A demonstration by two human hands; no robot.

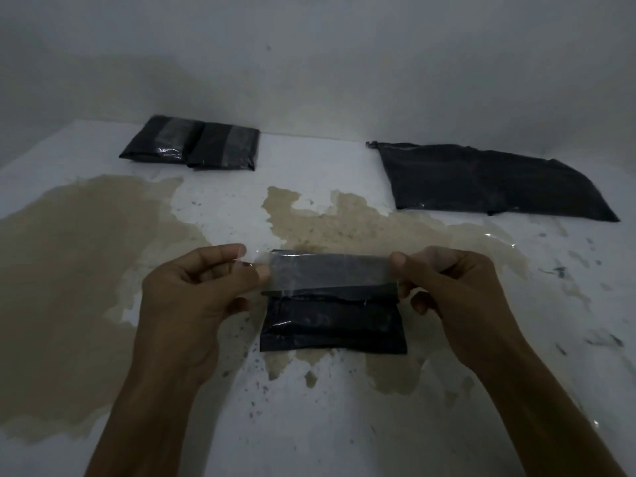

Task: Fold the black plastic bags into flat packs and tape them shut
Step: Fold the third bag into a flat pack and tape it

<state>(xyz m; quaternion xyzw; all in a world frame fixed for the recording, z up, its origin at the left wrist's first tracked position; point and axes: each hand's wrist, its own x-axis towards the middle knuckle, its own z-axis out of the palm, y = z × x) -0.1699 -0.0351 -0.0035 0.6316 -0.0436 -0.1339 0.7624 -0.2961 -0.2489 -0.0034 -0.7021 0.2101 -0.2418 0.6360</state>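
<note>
Stained white counter [447, 390] carries the folded pack [332, 325] at near centre, long axis left to right. Directly above it, parallel, a clear tape strip [328, 271] is stretched: left hand [196, 294] pinches one end, right hand [444, 280] the other.

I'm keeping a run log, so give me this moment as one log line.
step: taping | left hand and right hand: stretch clear tape strip over folded pack | done: two taped packs | waiting: unfolded bag
</note>
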